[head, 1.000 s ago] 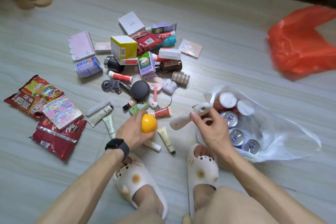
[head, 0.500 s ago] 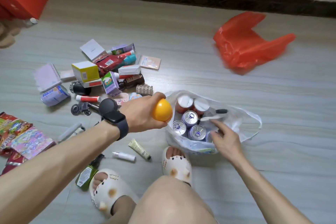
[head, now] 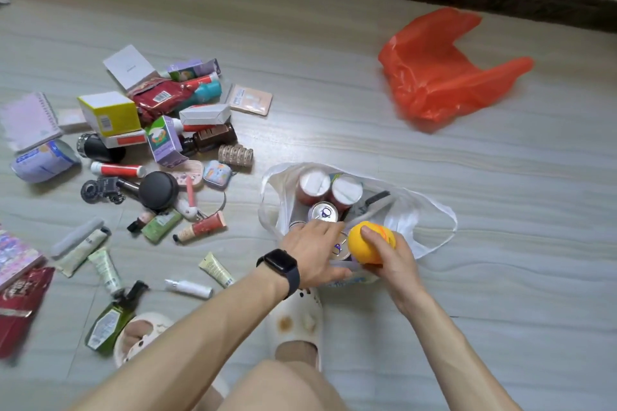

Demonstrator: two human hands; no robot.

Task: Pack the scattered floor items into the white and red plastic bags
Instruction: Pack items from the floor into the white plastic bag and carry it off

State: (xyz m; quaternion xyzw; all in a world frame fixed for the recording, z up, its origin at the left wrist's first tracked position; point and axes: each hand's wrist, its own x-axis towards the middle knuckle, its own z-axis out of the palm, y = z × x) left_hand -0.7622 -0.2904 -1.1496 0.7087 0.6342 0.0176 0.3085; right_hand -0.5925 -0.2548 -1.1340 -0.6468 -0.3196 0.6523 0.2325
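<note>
Over the open white plastic bag of silver drink cans near centre, the right hand curls thumb and fingers round a yellow-orange ball, the left hand beside it, fingers straight, together.

Inside the white bag there's little room: cans stand packed together, two lidded cups behind them, and a dark-tipped handle slants across the right side. My left hand and my right hand, curled round the orange ball, cover the near rim. Right of the bag the floor lies bare up to the red bag. On my left, boxes and tubes crowd together, with a bare strip between them and the bag
</note>
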